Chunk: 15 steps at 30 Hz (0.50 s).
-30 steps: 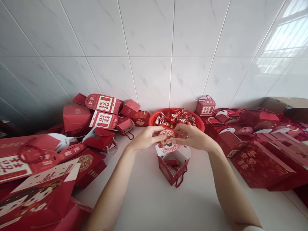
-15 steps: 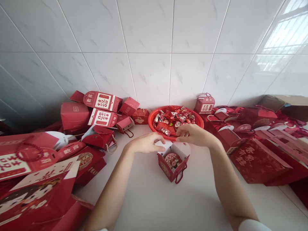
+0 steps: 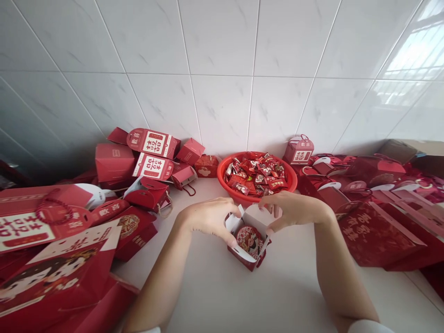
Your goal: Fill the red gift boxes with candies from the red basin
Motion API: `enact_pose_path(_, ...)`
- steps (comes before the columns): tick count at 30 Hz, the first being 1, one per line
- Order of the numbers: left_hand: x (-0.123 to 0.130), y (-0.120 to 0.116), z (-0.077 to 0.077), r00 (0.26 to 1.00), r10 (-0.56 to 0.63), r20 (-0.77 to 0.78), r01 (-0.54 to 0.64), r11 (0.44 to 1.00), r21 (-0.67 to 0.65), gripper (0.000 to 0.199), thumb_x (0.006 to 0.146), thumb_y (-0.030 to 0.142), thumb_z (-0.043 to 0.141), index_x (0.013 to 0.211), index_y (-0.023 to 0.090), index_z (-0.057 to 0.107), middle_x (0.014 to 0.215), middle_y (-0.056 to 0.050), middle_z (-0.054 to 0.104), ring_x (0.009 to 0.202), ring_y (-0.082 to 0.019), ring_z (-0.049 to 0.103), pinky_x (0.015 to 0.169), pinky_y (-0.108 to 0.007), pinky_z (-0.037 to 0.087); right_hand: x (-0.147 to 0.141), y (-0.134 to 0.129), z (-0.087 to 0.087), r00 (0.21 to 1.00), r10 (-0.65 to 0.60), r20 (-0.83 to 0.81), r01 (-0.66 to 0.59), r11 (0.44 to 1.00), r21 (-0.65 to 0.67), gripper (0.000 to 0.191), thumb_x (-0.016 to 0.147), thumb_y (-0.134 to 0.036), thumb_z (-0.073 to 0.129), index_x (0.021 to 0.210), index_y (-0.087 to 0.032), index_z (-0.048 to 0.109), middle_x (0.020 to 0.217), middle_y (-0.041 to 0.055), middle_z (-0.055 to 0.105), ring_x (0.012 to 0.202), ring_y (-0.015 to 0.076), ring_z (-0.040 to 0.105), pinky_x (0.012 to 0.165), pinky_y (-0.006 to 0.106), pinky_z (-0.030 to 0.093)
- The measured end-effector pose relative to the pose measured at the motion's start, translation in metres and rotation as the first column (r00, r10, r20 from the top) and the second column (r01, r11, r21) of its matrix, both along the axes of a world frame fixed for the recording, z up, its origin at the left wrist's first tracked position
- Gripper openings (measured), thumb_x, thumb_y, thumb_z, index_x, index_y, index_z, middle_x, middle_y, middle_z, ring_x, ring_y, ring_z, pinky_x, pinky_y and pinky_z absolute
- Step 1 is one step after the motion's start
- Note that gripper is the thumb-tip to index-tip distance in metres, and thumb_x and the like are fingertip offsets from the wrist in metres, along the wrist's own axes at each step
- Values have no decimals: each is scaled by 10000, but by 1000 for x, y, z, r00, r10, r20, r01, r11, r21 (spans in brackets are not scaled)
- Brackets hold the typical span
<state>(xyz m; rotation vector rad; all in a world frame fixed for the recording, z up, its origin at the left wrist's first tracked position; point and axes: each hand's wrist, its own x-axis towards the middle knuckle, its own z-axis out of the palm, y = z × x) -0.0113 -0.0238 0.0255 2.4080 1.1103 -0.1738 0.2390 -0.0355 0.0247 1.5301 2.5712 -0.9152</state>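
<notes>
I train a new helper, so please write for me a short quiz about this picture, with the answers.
1. Multiple choice: What lies in the small open box between the left hand and the right hand?
a) a blue cup
b) a round decorated piece
c) a pair of scissors

2. True or false: The red basin beyond the box is empty.

3. Fill the gap: The brown carton is at the far ____ side of the scene, near the tiled wall.

Key: 1: b. 2: false, it holds a heap of small wrapped pieces. 3: right.
</notes>
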Motion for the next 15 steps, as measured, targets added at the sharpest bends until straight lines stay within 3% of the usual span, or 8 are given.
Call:
enact_pose_path(4,2,1,-2,994,-47,98,51,998,-41,604,621,472,840,1160,259,668,1120,-31,656,1020,-251,610,788,-259,445,5,2,1,992,75,-104,-81,995,-56,664,642,-451,825,1218,-202,610,968,40,668,835,208,639,665,271,452)
enact_pose_path(8,8,5,-7,976,-91,199,138,962,-235,549,682,522,801,1128,236,656,1110,-34,689,995,-223,642,782,-254,465,-17,4,-6,1000,-7,26,4,996,89,511,709,-352,781,1152,-197,576,903,42,652,847,233,624,627,269,398)
enact_pose_path(11,11,9,-13,973,-103,207,170,926,-337,489,654,447,825,1046,209,655,1023,-37,712,944,-218,663,750,-253,481,-38,6,-16,988,-51,149,23,983,181,528,719,-337,781,1166,-183,545,887,63,651,846,263,624,610,275,354)
enact_pose_path(15,17,12,-20,991,-20,132,45,982,-183,250,680,325,761,833,192,616,854,-29,677,775,-209,638,593,-264,432,-48,8,-24,974,-32,226,-24,971,237,455,710,-293,783,1094,-163,577,922,87,665,843,269,632,600,278,321)
